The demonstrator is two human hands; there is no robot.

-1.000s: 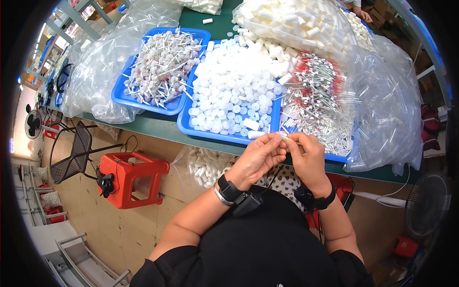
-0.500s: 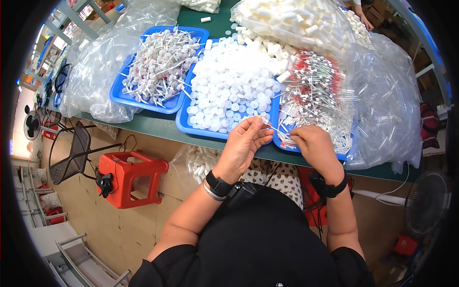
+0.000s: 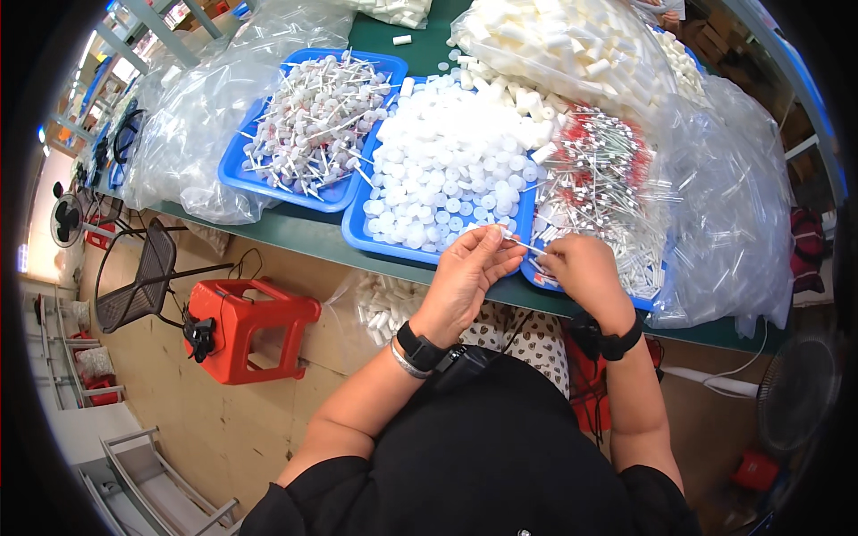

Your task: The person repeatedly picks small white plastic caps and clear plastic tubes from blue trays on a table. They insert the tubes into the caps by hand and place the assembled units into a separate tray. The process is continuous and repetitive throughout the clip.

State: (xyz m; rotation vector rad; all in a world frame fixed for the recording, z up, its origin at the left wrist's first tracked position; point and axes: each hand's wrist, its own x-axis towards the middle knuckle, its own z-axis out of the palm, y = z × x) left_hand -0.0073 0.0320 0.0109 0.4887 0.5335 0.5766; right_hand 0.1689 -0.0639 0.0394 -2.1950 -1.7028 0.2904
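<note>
My left hand (image 3: pixel 466 275) is closed in a pinch over the front rim of the middle blue tray (image 3: pixel 393 247). Between its thumb and fingers sits one end of a thin white stick (image 3: pixel 528 247); a small pale piece at that end is too small to make out. The stick's other end lies in the fingertips of my right hand (image 3: pixel 588 275), closed over the front of the right blue tray (image 3: pixel 647 302). Translucent white discs (image 3: pixel 427 192) fill the middle tray. Thin pins with red and white parts (image 3: pixel 599 165) lie heaped in the right tray, with short white tubes in front.
The left blue tray (image 3: pixel 234 170) holds sticks with discs on them. Behind stands a clear bag of white foam-like cylinders (image 3: pixel 572 45). Clear plastic bags (image 3: pixel 724 223) flank the trays on the green table (image 3: pixel 299 234). A red stool (image 3: pixel 255 326) stands at the left, a fan (image 3: pixel 798 393) at the right.
The head view has shifted slightly, so the table sits a little further right and lower. My hands are a little closer together, with the stick still between them.
</note>
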